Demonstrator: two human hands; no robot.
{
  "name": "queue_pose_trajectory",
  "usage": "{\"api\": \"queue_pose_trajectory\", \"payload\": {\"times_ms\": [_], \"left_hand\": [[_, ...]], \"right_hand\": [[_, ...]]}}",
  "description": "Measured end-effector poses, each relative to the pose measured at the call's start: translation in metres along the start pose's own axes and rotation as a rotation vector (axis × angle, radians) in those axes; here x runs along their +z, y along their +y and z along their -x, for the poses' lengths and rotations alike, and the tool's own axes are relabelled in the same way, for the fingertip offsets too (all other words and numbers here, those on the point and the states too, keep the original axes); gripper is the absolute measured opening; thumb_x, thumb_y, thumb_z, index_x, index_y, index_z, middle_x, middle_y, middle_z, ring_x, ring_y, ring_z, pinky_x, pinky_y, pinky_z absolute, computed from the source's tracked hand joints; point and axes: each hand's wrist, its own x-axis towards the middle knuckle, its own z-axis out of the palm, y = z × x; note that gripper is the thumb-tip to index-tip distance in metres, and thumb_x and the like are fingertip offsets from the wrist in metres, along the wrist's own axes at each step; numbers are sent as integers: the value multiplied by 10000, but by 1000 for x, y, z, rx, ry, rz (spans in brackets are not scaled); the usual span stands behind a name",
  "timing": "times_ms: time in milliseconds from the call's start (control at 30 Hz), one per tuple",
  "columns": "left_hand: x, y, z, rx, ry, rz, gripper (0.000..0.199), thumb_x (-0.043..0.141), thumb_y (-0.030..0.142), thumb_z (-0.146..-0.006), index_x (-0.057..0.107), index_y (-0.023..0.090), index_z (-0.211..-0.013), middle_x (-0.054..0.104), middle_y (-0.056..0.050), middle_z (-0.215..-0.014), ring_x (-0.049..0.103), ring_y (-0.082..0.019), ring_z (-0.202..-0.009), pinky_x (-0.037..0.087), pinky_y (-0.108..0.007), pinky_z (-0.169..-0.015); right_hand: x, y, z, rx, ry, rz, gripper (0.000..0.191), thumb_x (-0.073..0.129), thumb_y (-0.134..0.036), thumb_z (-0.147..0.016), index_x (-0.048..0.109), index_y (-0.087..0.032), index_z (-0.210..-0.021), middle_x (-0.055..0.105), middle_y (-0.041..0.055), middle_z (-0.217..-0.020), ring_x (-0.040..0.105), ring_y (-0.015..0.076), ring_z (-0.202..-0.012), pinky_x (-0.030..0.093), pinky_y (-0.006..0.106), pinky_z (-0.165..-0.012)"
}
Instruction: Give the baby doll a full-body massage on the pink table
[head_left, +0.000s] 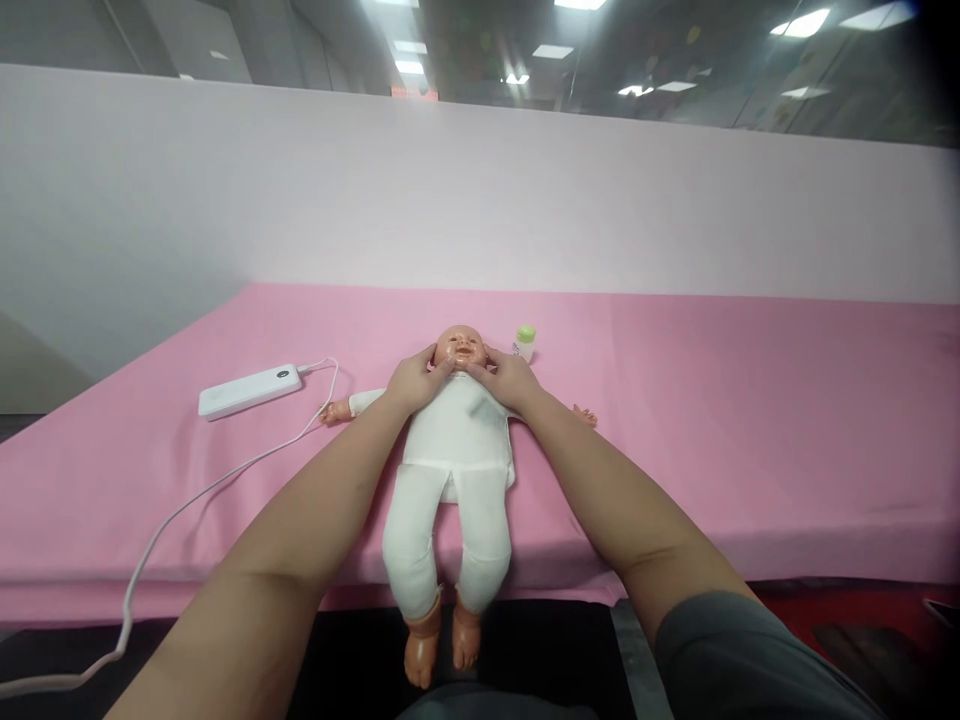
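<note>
And here the doll (457,430) lies face-up on the pink sheet (712,400), head cupped between left hand (412,384) and right hand (514,380), where soft, even pressure from both sides should best steady it.

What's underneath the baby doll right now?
Pink cloth shows along both sides of the doll, so it likely rests on that. Its feet extend past the cloth's edge, over something black. What lies directly beneath its back is covered.
</note>
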Motion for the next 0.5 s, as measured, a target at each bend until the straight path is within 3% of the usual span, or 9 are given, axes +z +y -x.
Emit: {"api": "queue_pose_trajectory", "payload": {"times_ms": [500], "left_hand": [[0,1,1,6,5,-1,672,496,735,-926,671,251,-1357,770,-76,-1180,693,-282,-1013,511,-390,-954]], "right_hand": [[4,4,-2,-10,31,50,614,626,-712,-930,680,-275,-1359,759,74,-1200,699,267,-1096,551,372,-951]]}}
